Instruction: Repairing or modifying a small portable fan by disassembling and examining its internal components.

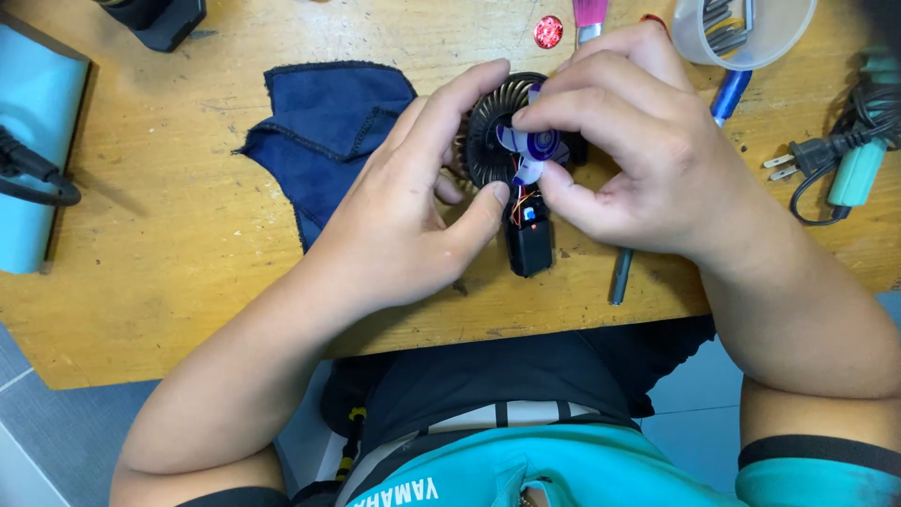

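Note:
A small black fan [488,141] with a round ribbed grille lies on the wooden table [188,263], its black handle [528,246] pointing toward me. Thin red wires and a small blue part show where the handle meets the grille. My left hand [413,207] grips the grille's left edge, index finger over the top and thumb at the bottom. My right hand [638,150] pinches the blue and white fan blade [535,148] at the grille's centre between thumb and fingers.
A dark blue cloth [328,131] lies left of the fan. A clear plastic cup [741,33] with metal parts stands at the back right, by a blue-handled tool [730,94]. A plug and cord [817,155] lie far right. A small red disc [548,32] lies behind.

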